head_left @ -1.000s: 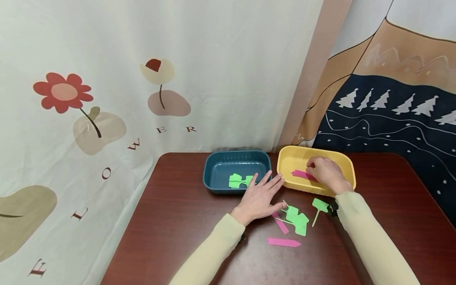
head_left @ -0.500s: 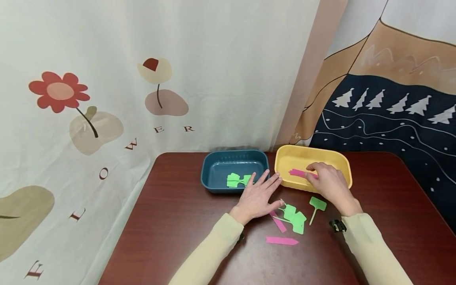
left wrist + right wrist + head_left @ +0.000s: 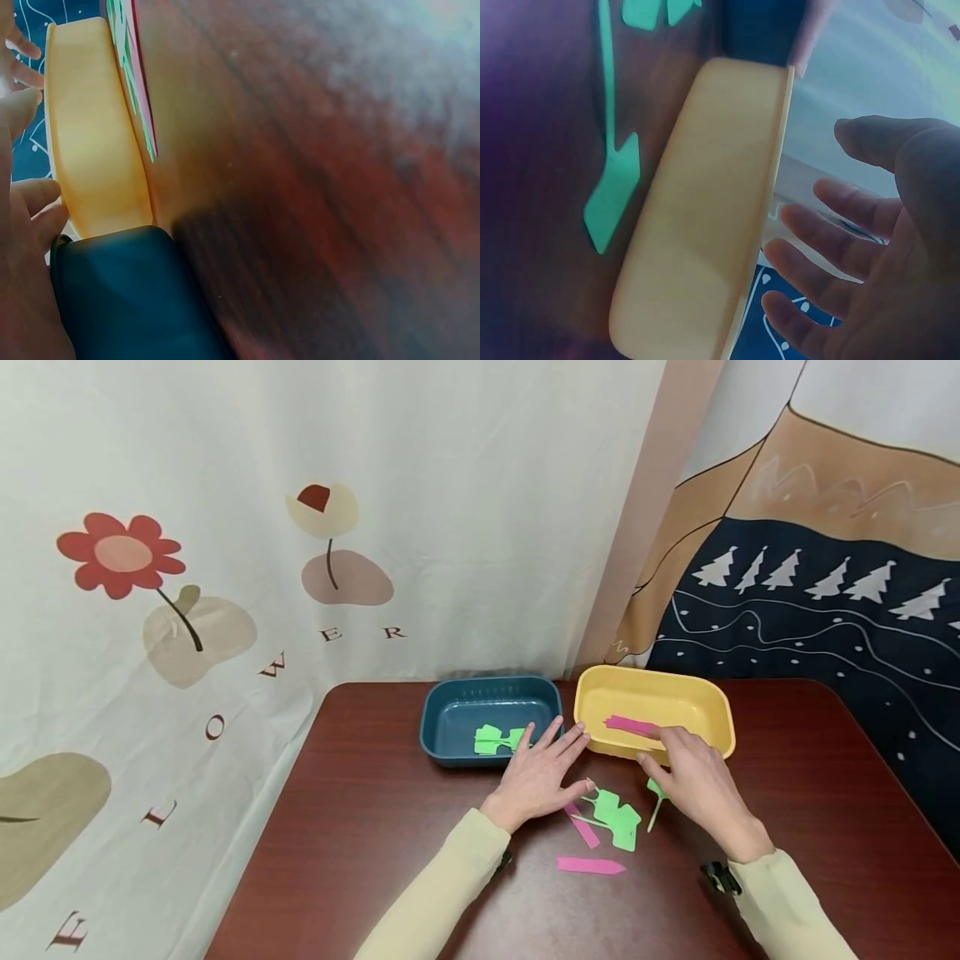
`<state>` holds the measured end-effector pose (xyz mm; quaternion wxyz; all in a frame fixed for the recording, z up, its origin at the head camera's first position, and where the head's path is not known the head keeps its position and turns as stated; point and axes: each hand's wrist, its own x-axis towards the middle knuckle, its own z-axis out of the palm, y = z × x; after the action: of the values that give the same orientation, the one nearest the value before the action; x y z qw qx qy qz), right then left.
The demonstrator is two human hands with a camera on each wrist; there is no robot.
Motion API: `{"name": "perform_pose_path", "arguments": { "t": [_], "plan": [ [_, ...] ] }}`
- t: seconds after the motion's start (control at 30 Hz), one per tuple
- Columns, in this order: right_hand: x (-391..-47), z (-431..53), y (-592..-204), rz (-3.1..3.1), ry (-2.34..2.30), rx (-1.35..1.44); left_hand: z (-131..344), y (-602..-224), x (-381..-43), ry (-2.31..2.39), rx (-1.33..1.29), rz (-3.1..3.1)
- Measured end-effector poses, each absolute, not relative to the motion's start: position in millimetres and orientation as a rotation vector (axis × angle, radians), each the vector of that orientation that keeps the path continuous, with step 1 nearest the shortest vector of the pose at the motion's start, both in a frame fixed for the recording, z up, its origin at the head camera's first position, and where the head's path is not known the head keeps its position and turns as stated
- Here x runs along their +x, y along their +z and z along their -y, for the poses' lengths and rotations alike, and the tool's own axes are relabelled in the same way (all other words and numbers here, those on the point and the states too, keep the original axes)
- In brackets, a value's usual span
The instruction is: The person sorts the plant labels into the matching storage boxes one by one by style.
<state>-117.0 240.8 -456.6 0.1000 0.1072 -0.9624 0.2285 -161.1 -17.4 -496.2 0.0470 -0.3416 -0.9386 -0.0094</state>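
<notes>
tags (image 3: 628, 725) in yel tray (image 3: 656, 690), r hand (image 3: 701, 785) above, prob not touching

The person's L slv. (image 3: 442, 893) & R slv. (image 3: 795, 914) are both long, plain & v. pale yellow, w/ a matte fabric look, slightly loose fit & soft creases nr. the wrist end. A small blk. device (image 3: 722, 877), boxy & angular w/ a greyish bit on it, juts out by the R one; on the other side only a sliver of a 2nd blk. unit (image 3: 506, 860) shows, too small for detail. L hand (image 3: 534, 777) & R hand (image 3: 697, 781) are bare, the latter w/ rounded fingers (image 3: 825, 240) seen close-up in the R wrist cam.
</notes>
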Motion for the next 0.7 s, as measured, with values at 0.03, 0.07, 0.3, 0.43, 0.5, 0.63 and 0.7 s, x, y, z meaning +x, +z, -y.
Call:
{"name": "perform_pose_path", "arguments": {
  "t": [0.03,0.07,0.3,0.43,0.5,0.63,0.7],
  "plan": [
    [-114.5,-240.3,-457.6,2.84,0.671,0.326,17.6,-496.1,-161.1,-0.03,-1.044,2.863],
    [-112.0,-239.9,-458.3,2.837,0.67,0.331,17.9,-495.8,-161.1,-0.029,-1.046,2.863],
    [-98.6,-241.0,-458.8,2.852,0.731,0.306,20.4,-488.4,-160.8,-0.123,-1.065,2.89],
    [-94.6,-243.4,-458.0,2.872,0.734,0.267,23.7,-482.6,-156.6,-0.166,-1.103,2.856],
    [-93.6,-243.7,-458.1,2.88,0.736,0.255,26.5,-480.6,-153.2,-0.175,-1.124,2.824],
    [-92.4,-243.1,-461.4,2.848,0.714,0.276,34.4,-478.4,-145.0,-0.193,-1.152,2.773],
    [-91.5,-242.6,-464.2,2.812,0.695,0.302,39.1,-477.8,-140.5,-0.209,-1.164,2.745]
  ]
}}
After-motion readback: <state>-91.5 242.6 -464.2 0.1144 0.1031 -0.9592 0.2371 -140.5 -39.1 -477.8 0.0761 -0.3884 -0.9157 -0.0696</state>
